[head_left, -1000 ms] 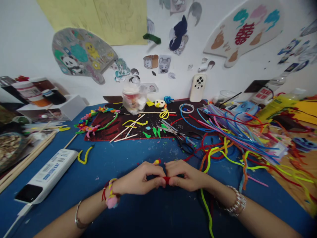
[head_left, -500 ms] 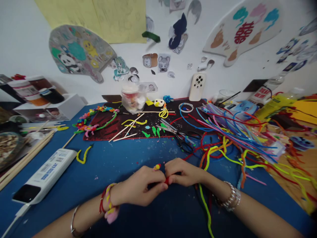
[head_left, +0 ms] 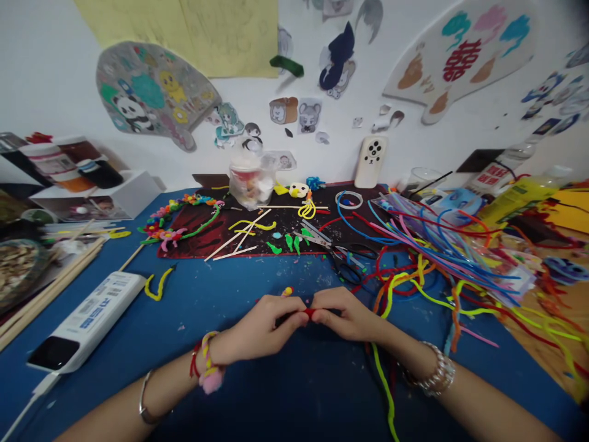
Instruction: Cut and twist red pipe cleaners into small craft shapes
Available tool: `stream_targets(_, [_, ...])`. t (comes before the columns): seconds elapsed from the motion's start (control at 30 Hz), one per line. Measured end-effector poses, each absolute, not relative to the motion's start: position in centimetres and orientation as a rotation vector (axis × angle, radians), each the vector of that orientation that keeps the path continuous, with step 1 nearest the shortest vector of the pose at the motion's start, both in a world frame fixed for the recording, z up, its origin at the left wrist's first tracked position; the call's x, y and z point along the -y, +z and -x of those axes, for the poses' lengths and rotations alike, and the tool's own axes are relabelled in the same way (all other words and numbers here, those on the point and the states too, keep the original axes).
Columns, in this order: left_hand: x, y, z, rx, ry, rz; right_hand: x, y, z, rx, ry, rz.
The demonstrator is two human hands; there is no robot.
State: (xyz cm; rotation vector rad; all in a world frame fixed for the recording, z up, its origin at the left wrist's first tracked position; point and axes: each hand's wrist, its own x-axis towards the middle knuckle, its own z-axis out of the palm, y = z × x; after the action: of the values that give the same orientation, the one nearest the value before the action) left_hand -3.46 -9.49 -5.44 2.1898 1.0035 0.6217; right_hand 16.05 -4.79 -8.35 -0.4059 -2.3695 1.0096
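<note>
Red pipe cleaner (head_left: 310, 313) pinched between both hands
Left hand (head_left: 257, 325) and right hand (head_left: 345, 316) curl closed around it, knuckles almost meeting over the blue worktop (head_left: 193, 294), with less red showing than a moment ago (a yellow tuft (head_left: 288, 292) pokes up just beyond).

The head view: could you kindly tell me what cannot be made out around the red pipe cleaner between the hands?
In the head view:
The red pipe cleaner: mostly hidden by the left hand and right hand, so its shape cannot be told.
The small yellow and red piece beyond the hands: too small to identify.
The green pipe cleaner: cut off by the bottom edge.
The dish: cut off by the left edge, its contents blurred.
</note>
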Motion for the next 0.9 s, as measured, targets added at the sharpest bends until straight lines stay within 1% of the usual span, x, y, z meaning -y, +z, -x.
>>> stream_targets(0.2, [8.8,-4.7,4.0,-0.772,0.561,-2.007,5.3,-7.9,-16.1,2.331,1.18,0.253])
stream_targets(0.3, [8.9,-4.7,4.1,-0.709,0.505,-1.922,5.3,-7.5,-16.3,2.353,1.201,0.179])
stream_targets(0.47, [9.0,-5.3,4.2,-0.706,0.445,-1.766,5.2,-6.9,-16.7,2.395,1.232,0.182])
stream_targets(0.77, [8.6,-6.0,4.5,-0.659,0.462,-1.483,5.2,-7.1,-16.8,2.311,1.545,0.235])
stream_targets(0.9, [8.8,-6.2,4.5,-0.62,0.496,-1.406,5.1,-7.4,-16.7,2.316,1.504,0.211])
